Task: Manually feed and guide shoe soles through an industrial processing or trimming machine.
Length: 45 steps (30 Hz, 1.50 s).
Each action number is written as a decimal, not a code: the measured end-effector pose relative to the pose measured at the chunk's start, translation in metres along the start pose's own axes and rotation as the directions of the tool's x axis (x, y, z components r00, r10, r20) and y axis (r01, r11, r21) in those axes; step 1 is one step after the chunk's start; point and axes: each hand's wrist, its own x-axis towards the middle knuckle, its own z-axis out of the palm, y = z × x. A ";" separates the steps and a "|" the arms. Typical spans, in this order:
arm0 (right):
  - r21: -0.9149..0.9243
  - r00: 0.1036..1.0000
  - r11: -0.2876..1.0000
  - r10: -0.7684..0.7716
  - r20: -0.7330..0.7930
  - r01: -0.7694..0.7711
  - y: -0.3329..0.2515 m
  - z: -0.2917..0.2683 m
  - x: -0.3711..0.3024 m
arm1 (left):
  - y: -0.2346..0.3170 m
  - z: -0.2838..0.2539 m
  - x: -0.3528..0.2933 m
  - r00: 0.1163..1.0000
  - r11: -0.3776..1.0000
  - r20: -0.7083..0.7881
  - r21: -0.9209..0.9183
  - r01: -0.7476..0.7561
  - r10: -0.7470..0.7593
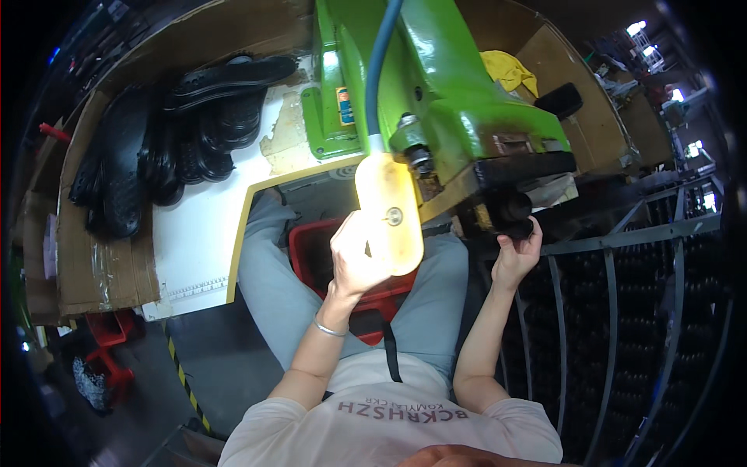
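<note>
A green machine (459, 101) stands in front of me, with a dark head (513, 167) at its right end. My right hand (518, 253) is closed at the underside of that head, thumb and fingers about a black rounded piece (513, 207). Whether this piece belongs to the machine I cannot tell. A lit yellow lamp (391, 214) on a blue cable hangs at the middle. My left hand (355, 253) is beside and partly behind the lamp, washed out by glare. The lamp hides its fingertips and anything they may hold.
Black shoe soles (194, 124) are heaped at the left in a cardboard box (109, 268) and on the white tabletop (191, 241). A red bin (307, 253) sits between my legs. Metal racks (615, 296) with dark items stand at the right. A yellow cloth (507, 70) lies behind the machine.
</note>
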 end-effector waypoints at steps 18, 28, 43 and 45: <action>-0.074 0.932 0.996 -0.021 0.362 0.052 -0.002 0.075 -0.049 | -0.005 -0.099 -0.020 0.975 0.959 0.219 0.281 -0.019 -0.044; -0.344 0.883 0.892 -0.116 0.455 0.294 -0.046 0.034 -0.026 | -0.075 -0.038 -0.061 0.975 0.962 0.085 0.203 0.184 -0.205; -0.587 0.761 0.507 -0.263 0.592 0.632 0.013 0.018 0.206 | -0.224 0.014 -0.201 0.906 0.824 0.171 0.505 0.257 -0.387; -0.609 0.762 0.495 -0.194 0.618 0.620 0.038 0.008 0.218 | -0.214 0.023 -0.183 0.934 0.853 0.106 0.452 0.260 -0.340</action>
